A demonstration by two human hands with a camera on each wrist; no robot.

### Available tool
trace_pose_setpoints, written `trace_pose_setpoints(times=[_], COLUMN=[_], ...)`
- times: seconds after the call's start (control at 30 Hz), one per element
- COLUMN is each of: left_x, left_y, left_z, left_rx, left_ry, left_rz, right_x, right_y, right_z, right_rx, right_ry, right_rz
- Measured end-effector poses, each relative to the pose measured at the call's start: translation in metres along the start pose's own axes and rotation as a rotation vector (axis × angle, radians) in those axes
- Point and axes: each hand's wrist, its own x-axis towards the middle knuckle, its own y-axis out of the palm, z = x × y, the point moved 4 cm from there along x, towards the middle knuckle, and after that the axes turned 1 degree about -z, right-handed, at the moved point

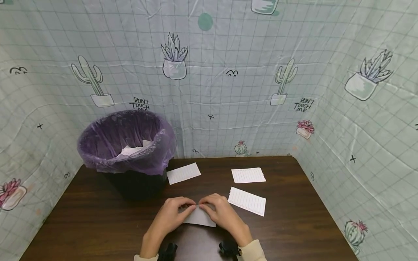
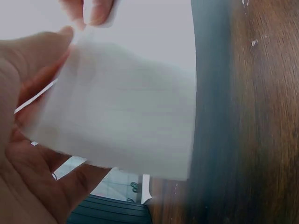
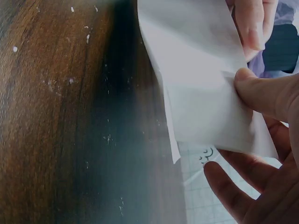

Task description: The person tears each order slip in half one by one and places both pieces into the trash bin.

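Observation:
Both hands meet at the upper edge of a small white sheet of paper (image 1: pixel 200 218), close over the table. My left hand (image 1: pixel 170 214) pinches it between thumb and fingers on the left. On the right, my right hand (image 1: pixel 224 214) pinches the same edge, thumb tips nearly together. Faint ruled lines show on the paper (image 2: pixel 126 102) in the left wrist view. In the right wrist view the paper (image 3: pixel 201 98) bends, and a second layer peeks out along its edge. Fingers behind the sheet are partly hidden.
A black bin (image 1: pixel 137 186) lined with a purple bag (image 1: pixel 168 139) stands at the back left, with white paper pieces (image 1: pixel 130 150) inside. One lined slip (image 1: pixel 184 173) lies beside it. Two more, a far slip (image 1: pixel 249 175) and a nearer slip (image 1: pixel 247 201), lie right on the dark table (image 1: pixel 294 224).

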Motion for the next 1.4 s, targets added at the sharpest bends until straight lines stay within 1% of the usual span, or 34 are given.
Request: trace_pose_setpoints(times=[0.13,0.33,0.63,0.8,1.03,1.3,1.4], left_x=[0.0003,0.0014,0.0002,0.0002,-0.0010,-0.0013,-0.0013], left_y=[0.0003,0.0011,0.0044,0.0047,0.0041,0.0051,0.0050], left_z=[-0.0004,-0.0015,-0.0005,-0.0002,-0.0010,-0.0008,-0.0007], left_rx=[0.000,0.014,0.010,-0.018,-0.014,-0.030,-0.037], left_ry=[0.001,0.000,0.008,0.021,0.044,0.041,0.039], left_rz=[0.003,0.000,0.003,-0.003,-0.018,-0.003,0.001], right_x=[0.0008,0.0034,0.0012,0.0013,0.0013,0.0011,0.0014], right_y=[-0.0012,-0.0018,0.0004,-0.0005,-0.0015,-0.0011,-0.0005], right_z=[0.0007,0.0030,0.0030,0.0030,0.0051,0.0048,0.0042], right_rx=[0.029,0.031,0.075,0.090,0.117,0.104,0.102], right_ry=[-0.004,-0.040,-0.074,-0.069,-0.061,-0.128,-0.135], right_rz=[-0.014,-0.041,-0.035,-0.026,-0.024,-0.064,-0.067])
